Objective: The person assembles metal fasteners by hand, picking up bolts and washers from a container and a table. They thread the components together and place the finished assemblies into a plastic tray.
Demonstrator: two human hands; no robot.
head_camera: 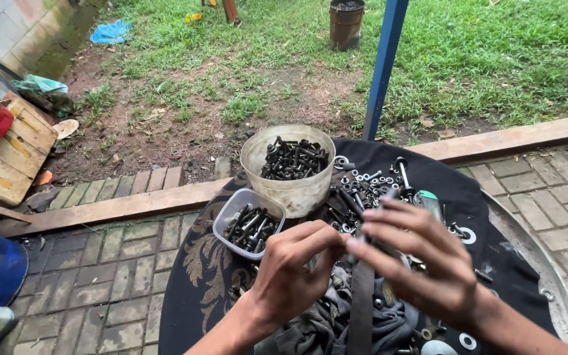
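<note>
We pinch small dark bolt (352,244) between left hand (290,273) and right hand (415,260); round translucent plastic tub (290,190) and small clear plastic tray (231,213) hold dark bolts.

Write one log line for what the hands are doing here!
left hand: pinching small part | right hand: fingers meeting left | near: round tub of bolts

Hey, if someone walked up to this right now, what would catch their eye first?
Probably the two hands, left hand and right hand, meeting fingertip to fingertip low in the middle over a black cloth strewn with loose bolts and washers. Just behind them stands a round tub heaped with dark bolts, with a small clear tray of more bolts at its left.
</note>
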